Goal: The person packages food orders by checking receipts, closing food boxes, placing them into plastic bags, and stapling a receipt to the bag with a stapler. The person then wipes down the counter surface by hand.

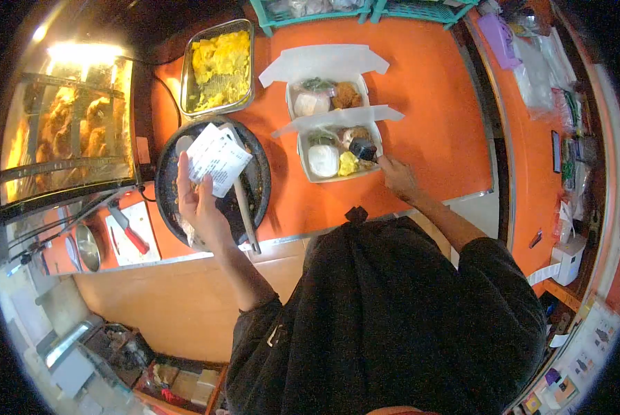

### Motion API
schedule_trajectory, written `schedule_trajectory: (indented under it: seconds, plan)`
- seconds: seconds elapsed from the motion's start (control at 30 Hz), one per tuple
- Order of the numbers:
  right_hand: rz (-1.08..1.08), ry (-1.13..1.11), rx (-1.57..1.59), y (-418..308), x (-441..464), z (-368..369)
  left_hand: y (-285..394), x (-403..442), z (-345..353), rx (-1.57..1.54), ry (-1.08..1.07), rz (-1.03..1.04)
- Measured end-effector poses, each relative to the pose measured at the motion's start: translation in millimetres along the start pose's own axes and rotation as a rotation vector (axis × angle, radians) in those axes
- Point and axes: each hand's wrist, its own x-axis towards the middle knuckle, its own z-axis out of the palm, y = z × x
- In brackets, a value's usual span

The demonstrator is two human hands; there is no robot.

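My left hand [205,211] pinches several printed paper slips [220,160] above a dark round pan [166,185]. A long-handled utensil [245,211] lies in that pan. In my right hand [398,178], closed, is a black serving spoon [363,148], its head over the nearer open takeaway box [304,158]. That box contains a white rounded portion [323,160], yellow food [348,163], and a brown piece partly hidden by the spoon. Behind it stands a second open box [290,101] with a white portion, greens and a brown fried piece [346,95].
A glass dish [253,76] of yellow food [220,66] stands behind the pan. At left are a lit display case [68,124] and a red-handled knife [131,232] on a white board [146,225]. Teal baskets [317,15] line the back. A small white printer [569,261] sits right.
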Motion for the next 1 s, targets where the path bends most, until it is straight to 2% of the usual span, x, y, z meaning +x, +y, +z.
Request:
schedule_trajectory:
  seconds: [0.07, 0.1, 0.17, 0.2, 0.23, 0.27, 0.3, 0.37, 0.4, 0.43, 0.5, 0.53, 0.57, 0.6, 0.63, 0.67, 0.7, 0.73, 0.77, 0.8, 0.83, 0.87, 0.9, 0.93, 1.0]
  plan:
    - [0.127, -0.094, 0.198, -3, 5, -5, 0, 1, -2, 0.026, 0.027, 0.058]
    - [0.122, -0.085, 0.200, -18, 18, -13, 1, 2, -4, -0.014, 0.123, 0.075]
    - [0.114, 0.160, 0.627, -68, 57, -28, 1, 5, -12, -0.044, 0.280, 0.124]
    - [-0.059, 0.275, 0.593, -73, 86, -4, 2, 5, -16, 0.128, 0.361, 0.176]
    - [-0.056, 0.189, 0.869, -92, 117, 9, 3, 4, -19, 0.289, 0.429, 0.223]
    - [0.113, -0.069, 0.900, -129, 143, -39, 6, 1, -20, 0.250, 0.467, 0.189]
    - [0.050, 0.047, 0.903, -142, 177, -11, 5, -1, -20, 0.085, 0.494, 0.191]
    - [-0.075, 0.481, 0.761, -164, 237, 47, 7, -7, -18, 0.173, 0.476, 0.222]
    - [-0.037, 0.062, 0.670, -167, 269, 63, 8, -12, -15, 0.254, 0.458, 0.246]
    - [-0.386, 0.304, 0.326, -168, 303, 113, 10, -14, -9, 0.312, 0.433, 0.274]
    - [0.044, -0.044, 0.915, -186, 260, 32, 13, -19, 5, 0.293, 0.417, 0.312]
    - [-0.144, -0.071, 0.821, -185, 224, -22, 16, -24, 15, 0.265, 0.393, 0.371]
    - [-0.108, -0.225, 0.901, -183, 199, -52, 15, -24, 16, 0.277, 0.394, 0.346]
    - [-0.433, 0.195, 0.936, -173, 175, -71, 14, -23, 32, 0.256, 0.381, 0.360]
    - [-0.508, -0.040, 0.790, -152, 154, -89, 16, -24, 47, 0.196, 0.322, 0.434]
    - [-0.552, -0.074, 0.869, -126, 124, -112, 18, -28, 62, 0.131, 0.261, 0.508]
    - [-0.448, -0.083, 1.005, -94, 94, -127, 19, -32, 79, 0.126, 0.261, 0.530]
    - [-0.408, 0.006, 1.077, -58, 70, -144, 22, -36, 101, 0.114, 0.240, 0.534]
    - [-0.215, 0.018, 0.913, -15, 55, -139, 26, -44, 125, 0.051, 0.156, 0.536]
    - [-0.225, 0.312, 0.860, 32, 33, -140, 28, -53, 148, -0.015, 0.073, 0.539]
    - [0.106, 0.246, 0.974, 66, -1, -163, 26, -60, 167, 0.093, 0.049, 0.577]
    - [0.116, 0.443, 0.728, 122, -24, -151, 32, -77, 196, 0.153, 0.033, 0.560]
    - [0.302, 0.472, 0.701, 160, -62, -163, 31, -91, 221, 0.201, -0.004, 0.523]
    - [0.367, 0.550, 0.558, 197, -100, -168, 29, -106, 246, 0.249, -0.036, 0.487]
    - [0.534, 0.767, 0.549, 246, -179, -188, 22, -135, 300, 0.133, -0.155, 0.493]
